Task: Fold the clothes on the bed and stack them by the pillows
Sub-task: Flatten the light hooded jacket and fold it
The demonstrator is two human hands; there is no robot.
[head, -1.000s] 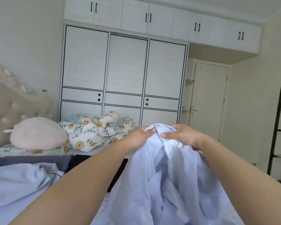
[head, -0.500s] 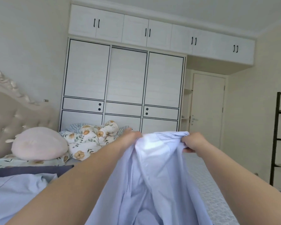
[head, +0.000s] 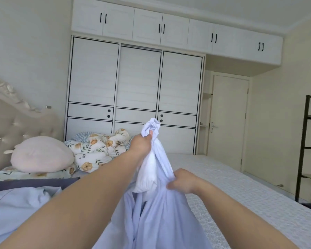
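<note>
left hand (head: 142, 143) fisted round the bunched top of the pale blue garment (head: 156, 212); right hand (head: 182, 180) pinches it lower; cloth hangs below both hands.

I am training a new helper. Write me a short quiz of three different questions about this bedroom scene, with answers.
1. True or false: the left hand grips the light blue garment higher than the right hand does.
2. What lies against the headboard? A) pink pillow B) laptop C) shoes
3. Fill in: the wardrobe doors are ___.

Key: 1 true; 2 A; 3 closed
</note>
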